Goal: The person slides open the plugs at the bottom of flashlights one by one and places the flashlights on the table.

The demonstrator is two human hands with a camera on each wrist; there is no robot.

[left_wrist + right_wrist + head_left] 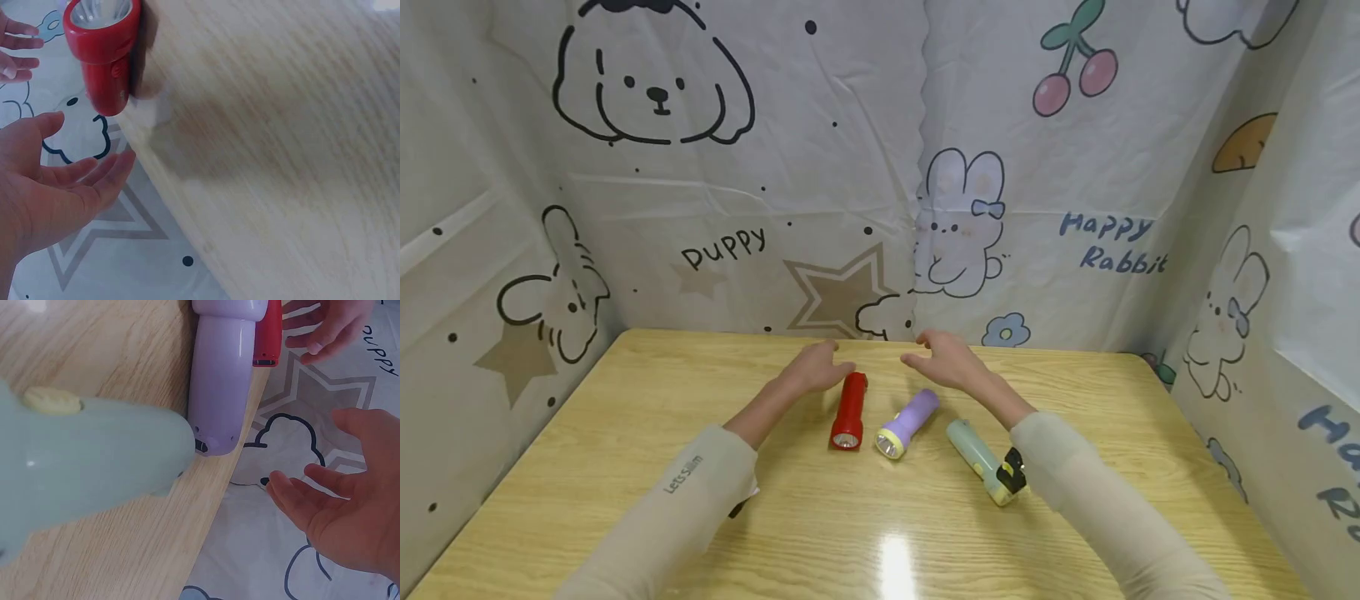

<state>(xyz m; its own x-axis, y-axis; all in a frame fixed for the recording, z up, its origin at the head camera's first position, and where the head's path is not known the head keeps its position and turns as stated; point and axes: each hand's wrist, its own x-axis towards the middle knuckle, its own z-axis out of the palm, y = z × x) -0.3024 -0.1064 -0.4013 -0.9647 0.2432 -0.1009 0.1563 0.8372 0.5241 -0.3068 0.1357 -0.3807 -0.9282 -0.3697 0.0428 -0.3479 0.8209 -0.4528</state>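
Observation:
Three flashlights lie on the wooden table [820,517]. The red flashlight [851,408] is on the left, its lens toward me. In the middle lies a purple flashlight [913,419] with a yellow lens ring, set at a slant. A pale green flashlight [976,451] is on the right, partly overlapped by a black wrist strap. My left hand [814,367] holds nothing and hovers by the tail of the red flashlight, fingers relaxed. My right hand [946,358], also holding nothing, is past the purple flashlight's tail near the back edge, with thumb and fingers apart.
A white curtain [850,167] printed with puppies, rabbits and stars hangs behind the table's back edge and along both sides. Light glares off the tabletop near the front. Both forearms reach over the table from the front.

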